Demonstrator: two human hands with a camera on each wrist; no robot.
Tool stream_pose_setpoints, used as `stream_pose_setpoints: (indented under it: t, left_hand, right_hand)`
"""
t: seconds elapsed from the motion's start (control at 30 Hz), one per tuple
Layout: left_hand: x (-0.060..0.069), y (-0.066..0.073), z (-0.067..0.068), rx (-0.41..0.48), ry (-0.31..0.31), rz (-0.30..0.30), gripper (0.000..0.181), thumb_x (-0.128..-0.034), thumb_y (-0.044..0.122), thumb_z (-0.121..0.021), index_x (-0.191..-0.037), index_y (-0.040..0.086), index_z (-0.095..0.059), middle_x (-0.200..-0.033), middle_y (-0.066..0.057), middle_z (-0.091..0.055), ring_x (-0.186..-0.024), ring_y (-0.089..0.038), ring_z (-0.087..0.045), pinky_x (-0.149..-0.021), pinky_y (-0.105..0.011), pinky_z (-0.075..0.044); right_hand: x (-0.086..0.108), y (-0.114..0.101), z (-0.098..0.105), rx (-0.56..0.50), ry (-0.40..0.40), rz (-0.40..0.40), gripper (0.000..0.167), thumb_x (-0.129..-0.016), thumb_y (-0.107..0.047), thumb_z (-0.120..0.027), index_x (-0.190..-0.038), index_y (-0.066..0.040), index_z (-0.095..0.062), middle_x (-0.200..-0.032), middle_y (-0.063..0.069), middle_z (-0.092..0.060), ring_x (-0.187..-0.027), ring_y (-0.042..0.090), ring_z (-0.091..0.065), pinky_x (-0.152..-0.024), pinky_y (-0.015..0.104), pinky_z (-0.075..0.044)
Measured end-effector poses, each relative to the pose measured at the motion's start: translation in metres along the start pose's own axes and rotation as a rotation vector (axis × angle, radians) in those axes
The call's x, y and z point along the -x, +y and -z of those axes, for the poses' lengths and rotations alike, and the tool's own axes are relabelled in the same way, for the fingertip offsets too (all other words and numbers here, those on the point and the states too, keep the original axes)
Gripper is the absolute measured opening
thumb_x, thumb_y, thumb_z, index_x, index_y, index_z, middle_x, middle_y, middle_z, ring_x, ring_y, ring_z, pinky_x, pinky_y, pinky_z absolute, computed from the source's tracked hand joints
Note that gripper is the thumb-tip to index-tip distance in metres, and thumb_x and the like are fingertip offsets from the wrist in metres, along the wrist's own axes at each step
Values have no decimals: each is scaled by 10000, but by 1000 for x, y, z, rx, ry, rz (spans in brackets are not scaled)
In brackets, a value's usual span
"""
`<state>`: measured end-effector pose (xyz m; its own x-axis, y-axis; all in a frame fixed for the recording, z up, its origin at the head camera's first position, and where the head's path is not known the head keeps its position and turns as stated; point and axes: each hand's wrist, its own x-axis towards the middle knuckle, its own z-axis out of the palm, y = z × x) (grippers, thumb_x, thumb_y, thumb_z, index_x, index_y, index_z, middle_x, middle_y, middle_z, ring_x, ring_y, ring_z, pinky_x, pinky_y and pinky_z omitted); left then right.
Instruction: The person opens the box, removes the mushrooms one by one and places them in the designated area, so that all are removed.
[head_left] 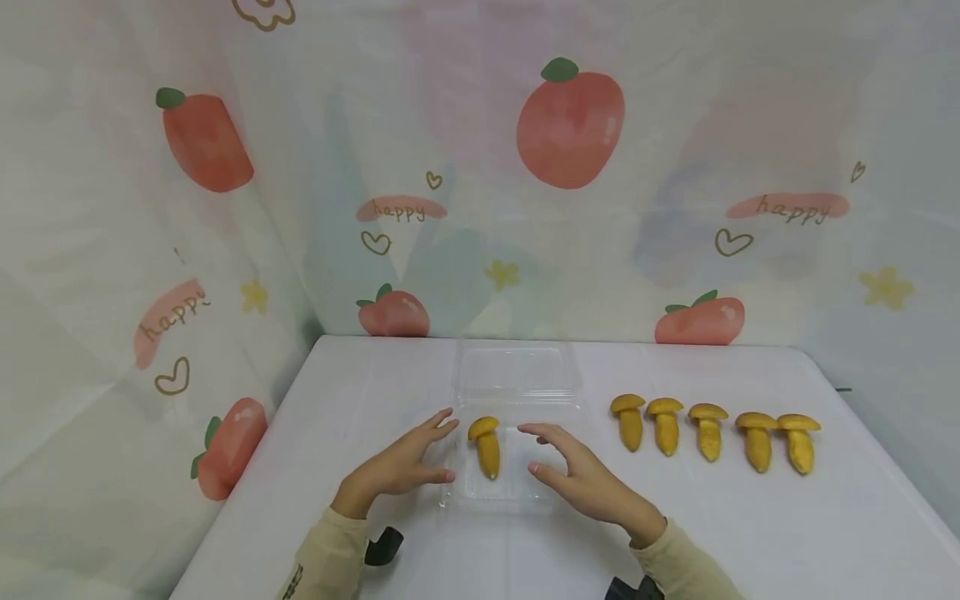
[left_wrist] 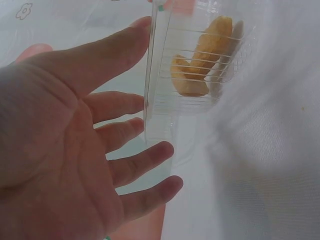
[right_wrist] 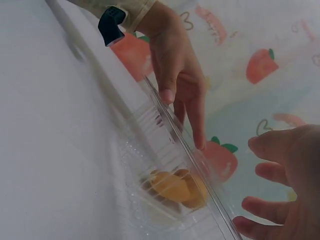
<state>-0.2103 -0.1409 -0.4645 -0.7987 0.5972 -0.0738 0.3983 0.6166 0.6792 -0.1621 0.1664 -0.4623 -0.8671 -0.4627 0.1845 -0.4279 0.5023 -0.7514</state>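
A clear plastic clamshell box (head_left: 521, 479) lies on the table with its lid (head_left: 517, 371) folded back. One yellow mushroom (head_left: 487, 450) sits in the left part of the box, cap toward the back. My left hand (head_left: 401, 462) is at the box's left side, fingers spread and holding nothing. In the left wrist view its fingertips overlap the box's edge; I cannot tell whether they touch it. Over the box's right side, my right hand (head_left: 588, 482) has its thumb and fingers apart, also holding nothing. The mushroom shows through the box wall in both wrist views.
Several more yellow mushrooms (head_left: 708, 433) lie in a row on the white table (head_left: 750, 533), right of the box. A patterned curtain (head_left: 480, 167) hangs behind the table and at its left. Dark camera mounts (head_left: 384, 546) sit at the wrists.
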Motion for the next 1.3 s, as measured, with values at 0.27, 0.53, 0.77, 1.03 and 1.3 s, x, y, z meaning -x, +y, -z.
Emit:
stream_pose_setpoints:
  t: [0.27, 0.53, 0.77, 1.03, 1.3]
  left_hand:
    - [-4, -1, 3, -14, -4, -23, 791, -919, 227, -754, -1559, 1, -346, -1686, -193, -195, -1544, -423, -230, -1209, -642, -257]
    - [-9, 1, 4, -7, -6, -30, 781, -923, 226, -750, -1560, 12, -352, -1689, -187, -191, -1551, -413, -219, -1219, -628, -253]
    - [-8, 1, 4, -6, -6, -26, 776, -926, 226, -747, -1558, 10, -354, -1690, -187, -189, -1550, -417, -216, -1215, -636, -252]
    - [-5, -2, 2, 4, -7, -9, 789, -921, 241, -753, -1562, 16, -350, -1694, -175, -183, -1550, -421, -213, -1207, -650, -255]
    - [-2, -3, 0, 6, -2, -19, 786, -921, 231, -754, -1556, -1, -352, -1686, -190, -198, -1544, -432, -223, -1205, -651, -257]
  right_hand:
    - [-17, 2, -14, -53, -138, -58, 569, -1029, -242, -591, -1528, -53, -394, -1557, 215, -428, -1375, 501, -438, -1090, 677, -398]
    - [-30, 0, -19, 31, -140, -38, 612, -1009, -209, -617, -1531, -5, -372, -1547, 257, -434, -1435, 483, -397, -1149, 671, -338]
    - [-41, 6, -24, 41, -140, -34, 637, -1000, -179, -626, -1540, 18, -351, -1562, 284, -402, -1444, 499, -375, -1160, 671, -320]
    - [-51, 8, -30, 35, -152, -9, 631, -989, -168, -631, -1525, 37, -368, -1551, 273, -428, -1437, 493, -390, -1159, 666, -326]
    - [-56, 8, -40, 74, -162, -28, 623, -976, -157, -630, -1529, -9, -385, -1545, 231, -462, -1439, 459, -415, -1166, 659, -326]
